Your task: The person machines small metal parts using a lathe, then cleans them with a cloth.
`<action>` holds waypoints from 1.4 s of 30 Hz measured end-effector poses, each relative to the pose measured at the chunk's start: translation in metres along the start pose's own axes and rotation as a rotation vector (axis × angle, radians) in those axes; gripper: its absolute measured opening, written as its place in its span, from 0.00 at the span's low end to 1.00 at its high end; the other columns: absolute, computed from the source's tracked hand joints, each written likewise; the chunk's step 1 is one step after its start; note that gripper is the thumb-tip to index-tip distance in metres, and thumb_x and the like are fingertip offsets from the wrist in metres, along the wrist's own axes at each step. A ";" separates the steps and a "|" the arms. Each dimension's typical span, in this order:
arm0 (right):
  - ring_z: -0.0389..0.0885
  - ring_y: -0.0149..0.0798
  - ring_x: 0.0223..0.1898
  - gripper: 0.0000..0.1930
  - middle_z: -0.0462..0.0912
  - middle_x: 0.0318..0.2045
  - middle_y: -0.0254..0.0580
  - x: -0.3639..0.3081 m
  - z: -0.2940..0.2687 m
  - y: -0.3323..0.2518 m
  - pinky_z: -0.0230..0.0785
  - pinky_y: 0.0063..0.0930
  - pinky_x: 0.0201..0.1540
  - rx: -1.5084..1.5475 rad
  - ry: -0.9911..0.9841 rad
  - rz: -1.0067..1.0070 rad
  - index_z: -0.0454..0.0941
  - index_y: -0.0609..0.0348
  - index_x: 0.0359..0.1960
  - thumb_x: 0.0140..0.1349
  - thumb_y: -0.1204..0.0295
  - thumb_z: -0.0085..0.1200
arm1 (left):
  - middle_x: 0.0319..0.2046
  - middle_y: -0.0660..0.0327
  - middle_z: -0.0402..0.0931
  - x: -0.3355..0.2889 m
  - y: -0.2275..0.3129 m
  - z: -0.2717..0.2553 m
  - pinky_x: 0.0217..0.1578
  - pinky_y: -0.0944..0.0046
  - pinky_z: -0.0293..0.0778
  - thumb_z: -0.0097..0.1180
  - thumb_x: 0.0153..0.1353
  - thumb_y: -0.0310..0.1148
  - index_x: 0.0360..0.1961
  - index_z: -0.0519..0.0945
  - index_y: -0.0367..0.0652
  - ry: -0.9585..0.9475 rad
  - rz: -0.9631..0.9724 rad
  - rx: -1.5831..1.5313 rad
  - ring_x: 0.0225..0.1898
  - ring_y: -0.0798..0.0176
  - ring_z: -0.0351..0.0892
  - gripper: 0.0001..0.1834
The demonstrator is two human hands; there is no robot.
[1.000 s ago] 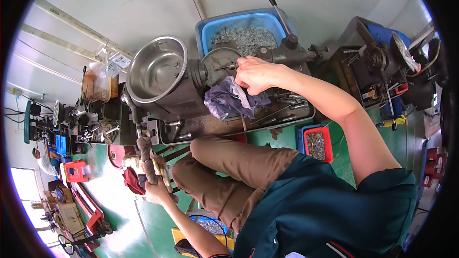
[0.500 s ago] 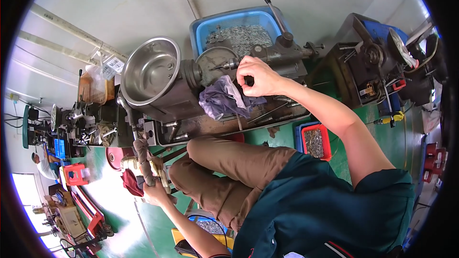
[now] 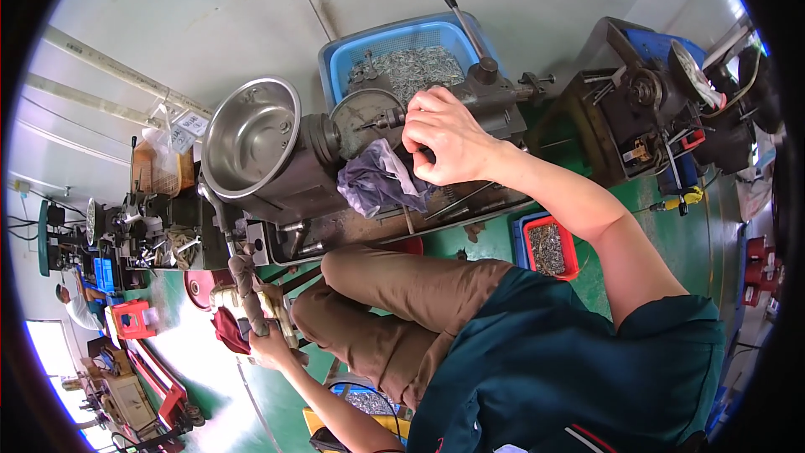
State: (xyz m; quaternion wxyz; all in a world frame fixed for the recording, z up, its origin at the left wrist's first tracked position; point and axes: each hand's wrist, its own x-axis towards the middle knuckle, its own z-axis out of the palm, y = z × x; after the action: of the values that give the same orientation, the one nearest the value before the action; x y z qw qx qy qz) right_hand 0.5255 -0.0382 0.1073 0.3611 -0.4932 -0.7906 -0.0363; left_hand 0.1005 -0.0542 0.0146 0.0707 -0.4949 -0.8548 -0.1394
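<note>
My right hand [image 3: 449, 136] is closed over a dark handle [image 3: 428, 154] on a small lathe; the fingers hide most of it. Just left of those knuckles is the tool holder [image 3: 388, 119], its slim tip pointing at the spindle chuck [image 3: 325, 136]. A crumpled purple-grey rag [image 3: 376, 178] lies below the hand, over the lathe bed. Down to the left, my left hand [image 3: 270, 347] grips the lower end of a long lever [image 3: 245, 278] wrapped in brownish cloth. A steel bowl [image 3: 220, 169] sits tilted on top of the headstock.
Behind the lathe stands a blue basket [image 3: 325, 63] of small metal parts. A red bin [image 3: 573, 262] of parts is on the green floor at right. Another machine [image 3: 641, 113] stands right. At far left, a person [image 3: 81, 310] is near more machines.
My right hand has turned over, from a pinch with raised fingers to a fist round the dark handle. The left hand keeps its hold on the lever. The whole view has shifted slightly.
</note>
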 end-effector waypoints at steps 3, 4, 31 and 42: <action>0.66 0.37 0.31 0.07 0.68 0.17 0.34 -0.001 0.000 0.000 0.57 0.31 0.39 -0.013 -0.004 0.013 0.66 0.56 0.13 0.27 0.78 0.50 | 0.22 0.50 0.74 0.000 0.001 -0.002 0.25 0.53 0.68 0.57 0.36 0.39 0.30 0.76 0.39 0.000 0.010 0.005 0.24 0.47 0.74 0.18; 0.66 0.37 0.31 0.07 0.68 0.17 0.34 0.000 0.001 0.000 0.57 0.31 0.39 -0.016 -0.005 0.011 0.66 0.57 0.13 0.27 0.78 0.50 | 0.22 0.50 0.74 -0.001 0.001 -0.001 0.25 0.53 0.68 0.57 0.36 0.39 0.30 0.76 0.39 0.000 0.010 0.005 0.24 0.47 0.74 0.18; 0.63 0.36 0.35 0.05 0.70 0.24 0.32 -0.002 0.043 -0.006 0.58 0.30 0.38 -0.006 -0.380 0.077 0.74 0.54 0.18 0.36 0.71 0.56 | 0.22 0.50 0.74 0.000 -0.002 -0.002 0.25 0.53 0.67 0.56 0.37 0.42 0.28 0.76 0.39 0.000 0.021 0.007 0.25 0.47 0.73 0.19; 0.62 0.37 0.34 0.03 0.70 0.22 0.33 -0.006 0.057 0.000 0.55 0.28 0.35 -0.112 -0.333 0.030 0.75 0.52 0.17 0.36 0.73 0.53 | 0.26 0.52 0.75 0.002 0.001 -0.003 0.29 0.52 0.67 0.54 0.40 0.43 0.31 0.76 0.43 -0.098 -0.038 0.042 0.29 0.48 0.74 0.18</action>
State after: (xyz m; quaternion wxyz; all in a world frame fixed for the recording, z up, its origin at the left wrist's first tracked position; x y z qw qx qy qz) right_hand 0.4966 -0.0191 0.0613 0.1977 -0.5235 -0.8288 0.0075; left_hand 0.1003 -0.0527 0.0184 0.0364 -0.4832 -0.8692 -0.0984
